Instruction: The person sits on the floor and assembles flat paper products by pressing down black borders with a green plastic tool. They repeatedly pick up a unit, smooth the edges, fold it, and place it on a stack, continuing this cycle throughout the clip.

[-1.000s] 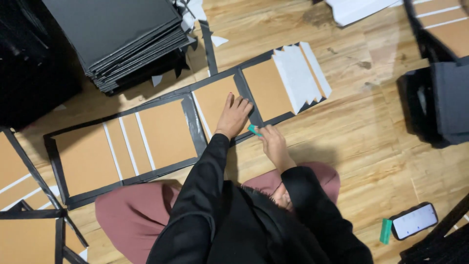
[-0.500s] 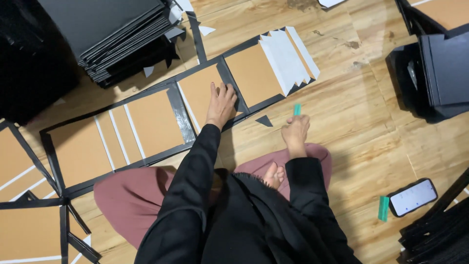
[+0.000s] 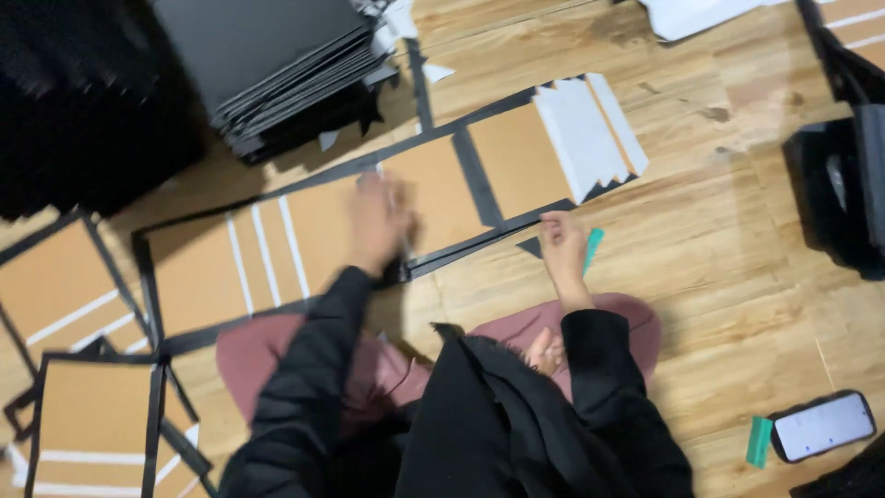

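On the wooden floor (image 3: 737,267), the long black-bordered strip of brown cardboard panels (image 3: 277,244) lies before the seated person. Left hand (image 3: 378,221), blurred, presses flat on it; right hand (image 3: 560,247) grips a small teal scraper (image 3: 592,251) at its black lower edge. A slip could crease that border. Half a second earlier, the scraper was lifted clear.

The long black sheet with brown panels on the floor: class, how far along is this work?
Done: brown panels already lie on the black sheet. In hand: the left hand presses a middle panel; the right hand lifts the near edge flap, holding a green tool. Left: white strips remain at the end.
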